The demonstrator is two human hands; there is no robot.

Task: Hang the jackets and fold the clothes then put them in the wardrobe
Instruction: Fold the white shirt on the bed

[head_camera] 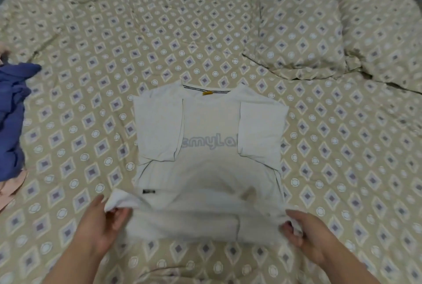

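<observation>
White T-shirt (209, 169) lies on bed (91, 55), sleeves folded inward. Left hand (104, 222) pinches its near-left hem corner; right hand (307, 231) pinches near-right corner, hem lifted. Blue garment (11, 119) at left edge; pillow (299, 30) beyond.

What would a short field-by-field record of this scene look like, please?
surface: bed with a beige diamond-patterned cover
garment: white T-shirt, printed front up, collar away from the person
sleeves: both folded inward over the front
left hand: grips the shirt's lower left corner
right hand: grips the lower right corner
hem: raised slightly off the bed
other clothes: blue garment at the left edge, pink garment showing below it
pillows: two, upper right
</observation>
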